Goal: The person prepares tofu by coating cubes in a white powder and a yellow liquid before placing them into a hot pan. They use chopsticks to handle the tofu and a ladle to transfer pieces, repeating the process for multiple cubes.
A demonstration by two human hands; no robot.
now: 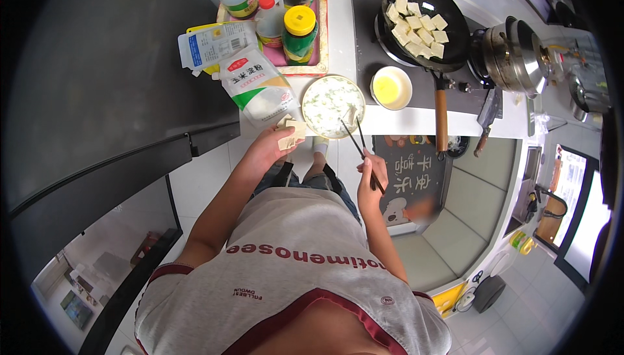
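Observation:
My left hand (265, 149) holds a few flat, pale square slices (293, 133), which look like tofu, near the left rim of a round plate (331, 95). White powder or paste with green bits covers that plate. In my right hand (373, 173) is a pair of dark chopsticks (358, 147), their tips apart over the plate's lower right part. A pale piece (351, 113) lies by the tips; whether they grip it I cannot tell. Similar pale squares (420, 26) sit in a black wok (456, 38) on the stove. A white bowl (403, 92) contains yellow liquid, probably beaten egg.
A plastic pouch of white powder (261, 84) lies left of the plate, below a tray (321, 38) of seasoning bottles. The wok's wooden handle (440, 121) sticks out past the counter edge. A cleaver (487, 108) lies right of it, near a steel pot (509, 55).

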